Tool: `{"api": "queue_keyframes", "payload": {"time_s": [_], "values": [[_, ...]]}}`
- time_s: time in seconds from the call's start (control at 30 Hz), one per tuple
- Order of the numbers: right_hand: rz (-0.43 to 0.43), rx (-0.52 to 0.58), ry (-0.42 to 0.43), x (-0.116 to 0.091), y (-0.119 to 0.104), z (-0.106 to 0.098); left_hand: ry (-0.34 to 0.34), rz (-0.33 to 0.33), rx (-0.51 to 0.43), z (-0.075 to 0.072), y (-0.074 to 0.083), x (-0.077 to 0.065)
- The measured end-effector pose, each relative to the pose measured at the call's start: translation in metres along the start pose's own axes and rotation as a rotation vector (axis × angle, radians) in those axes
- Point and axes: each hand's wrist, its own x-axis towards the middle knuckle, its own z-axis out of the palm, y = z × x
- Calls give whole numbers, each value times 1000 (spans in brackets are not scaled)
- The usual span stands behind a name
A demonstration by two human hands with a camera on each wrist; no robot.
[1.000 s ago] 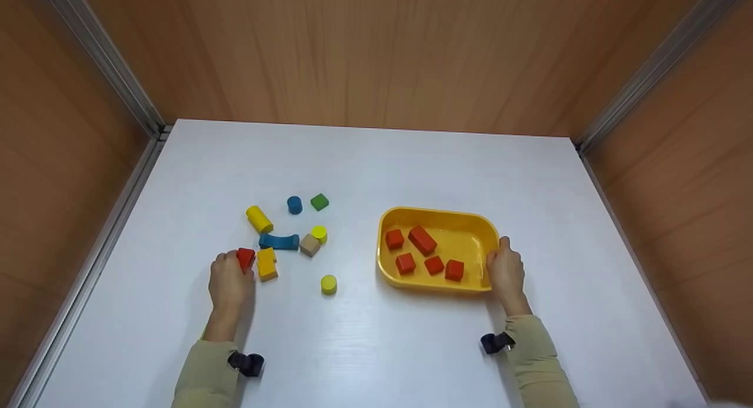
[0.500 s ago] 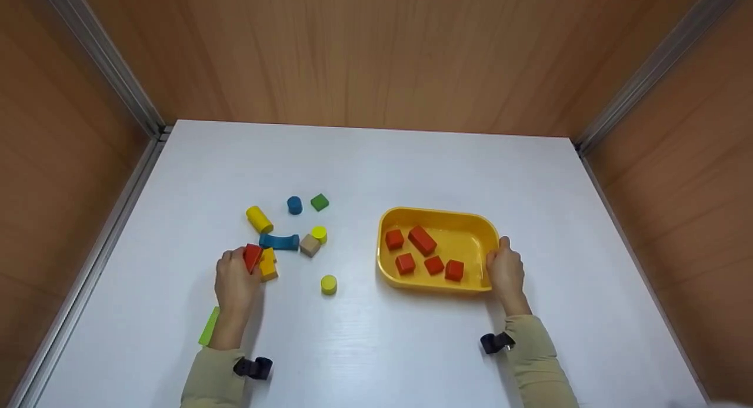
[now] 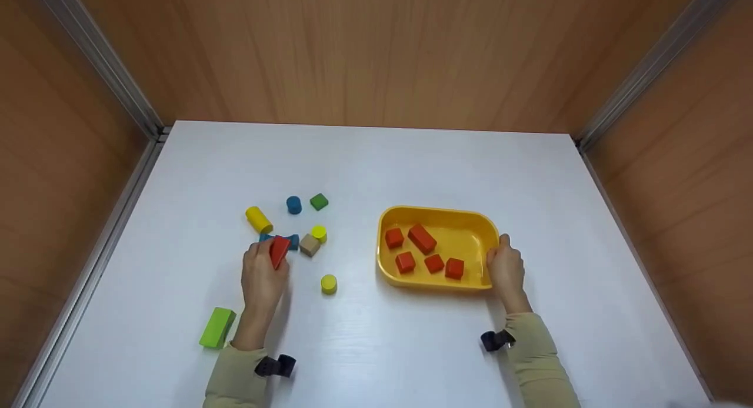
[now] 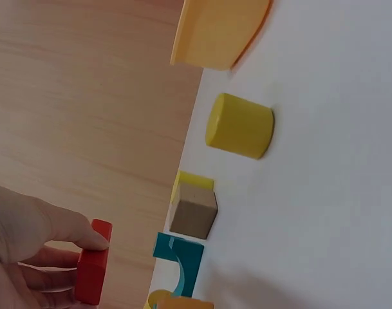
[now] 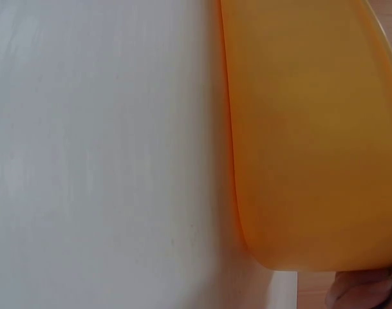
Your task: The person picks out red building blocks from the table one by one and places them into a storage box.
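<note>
My left hand [image 3: 262,281] pinches a red triangular block [image 3: 279,251] between thumb and fingers. In the left wrist view the same red block [image 4: 93,267] is raised above the table. Below it in the head view is a blue arch block [image 3: 293,242], partly covered by the hand. An orange-yellow block [image 4: 190,302] shows only at the bottom of the left wrist view. My right hand [image 3: 507,271] grips the right end of a yellow tray [image 3: 470,237]. Inside the tray lie several red blocks [image 3: 422,238]. The right wrist view shows mostly the tray's outer wall [image 5: 311,141].
Around the left hand lie a yellow cylinder [image 3: 259,219], a blue cylinder [image 3: 294,205], a green block [image 3: 319,201], a tan cube [image 3: 309,245] and two short yellow cylinders, one nearer [image 3: 329,284]. A light green block [image 3: 216,327] lies beside the left wrist. Wooden panels [image 3: 376,55] enclose the white table.
My left hand has moved right with the red triangular block, lifting it and passing over the orange-yellow block. The light green block has come into view. My right hand and the tray have stayed put.
</note>
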Motion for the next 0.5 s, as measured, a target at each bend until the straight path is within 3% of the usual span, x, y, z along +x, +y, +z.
{"api": "queue_keyframes", "payload": {"time_s": [0.5], "values": [[-7,-2,-1,-1,-1,2,-98,-17,-69,18,43,0]]}}
